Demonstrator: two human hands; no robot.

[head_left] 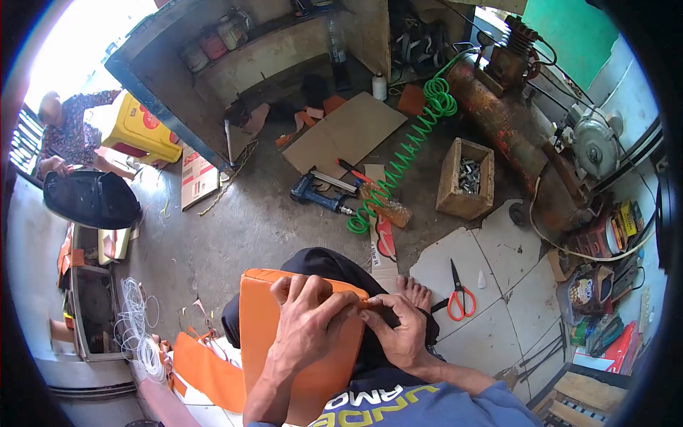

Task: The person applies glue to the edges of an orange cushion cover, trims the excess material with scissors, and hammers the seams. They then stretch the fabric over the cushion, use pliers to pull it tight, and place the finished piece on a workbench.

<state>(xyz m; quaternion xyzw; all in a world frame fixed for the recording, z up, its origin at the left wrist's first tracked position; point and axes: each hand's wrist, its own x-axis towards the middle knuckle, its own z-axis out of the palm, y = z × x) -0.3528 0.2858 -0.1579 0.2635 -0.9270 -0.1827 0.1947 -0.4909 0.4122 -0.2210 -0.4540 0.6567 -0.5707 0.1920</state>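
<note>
An orange padded cushion with a stitched edge leans upright on my lap. At its upper right corner, my left hand has its fingers curled and presses the orange cover. My right hand pinches the same corner between thumb and fingers, right beside the left fingertips. Whatever small piece lies between the fingertips is hidden. Scissors with orange-red handles lie on the tiles to the right, beside my bare foot. Orange fabric scraps spread out at the lower left.
A blue staple gun lies ahead on the floor, joined to a green coiled hose. Right of it stand a wooden box of metal pieces and a rusty compressor. Another person sits far left near a black seat-like shell.
</note>
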